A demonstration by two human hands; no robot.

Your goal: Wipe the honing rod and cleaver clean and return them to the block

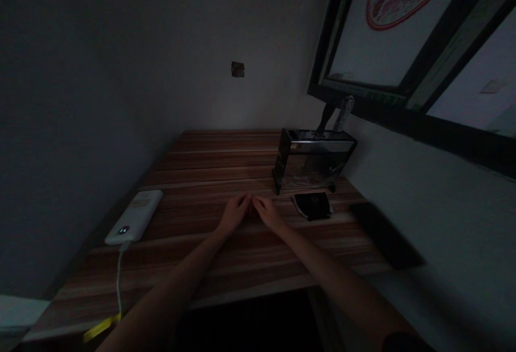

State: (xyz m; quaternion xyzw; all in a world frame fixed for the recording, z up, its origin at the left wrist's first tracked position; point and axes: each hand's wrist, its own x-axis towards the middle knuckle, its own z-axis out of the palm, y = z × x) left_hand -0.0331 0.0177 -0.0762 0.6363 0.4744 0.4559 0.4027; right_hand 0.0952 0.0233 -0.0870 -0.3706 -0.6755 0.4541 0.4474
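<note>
Left hand: your left hand (234,213) rests on the desk (226,169) with its fingertips touching those of the other hand; the fingers curl inward, but the light is too dim to tell whether they pinch anything.
Right hand: your right hand (268,213) mirrors it, fingers bent toward the meeting point; again you cannot tell whether it is closed on something or merely touching.
Between the hands: whatever sits at the fingertips is hidden or too small to make out; it lies at mid-desk, just in front of the rack (312,161).
Head view, right: the rack, dark with a shiny top, stands against the wall and holds two handled items upright; a pouch (312,205) lies flat just before it, near your right hand. A dark slab (385,234) lies at the desk's right edge.
Head view, left: a power bank (135,216) with a lit indicator lies well apart from your left hand, its cable (119,277) running to the front edge.
Above: a framed picture (403,35) hangs on the right wall.
Risk: in this gloom a small piece could slip from your fingertips unseen, and a wide sweep of the right hand could nudge the pouch or strike the rack.
</note>
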